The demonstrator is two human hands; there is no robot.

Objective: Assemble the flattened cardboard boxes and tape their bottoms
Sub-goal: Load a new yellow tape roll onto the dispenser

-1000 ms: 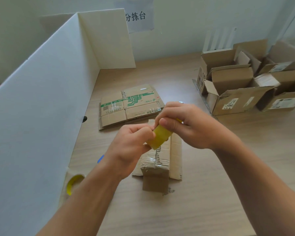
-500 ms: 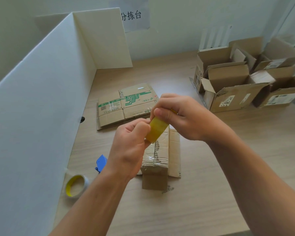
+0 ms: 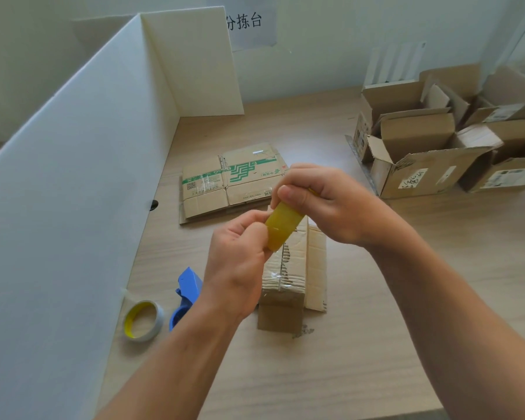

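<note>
Both hands hold a yellowish roll of tape point(image 3: 281, 230) in the air above the middle of the table. My right hand point(image 3: 325, 201) grips its upper part with thumb and curled fingers. My left hand point(image 3: 240, 259) pinches its lower edge. Directly under the hands stands a small cardboard box point(image 3: 288, 283) with its taped seam facing up and one flap lying out to the right. Farther back lies a stack of flattened boxes point(image 3: 231, 183) with green print.
A second tape roll point(image 3: 143, 321) with a yellow core and a blue tape dispenser point(image 3: 185, 294) lie at the left by the white partition point(image 3: 73, 192). Several assembled open boxes point(image 3: 431, 147) stand at the back right. The wooden table point(image 3: 406, 268) runs under everything.
The view has tilted down a little, bringing the blue dispenser and second roll fully into sight. Both hands stay on the tape roll, held slightly lower and closer.
</note>
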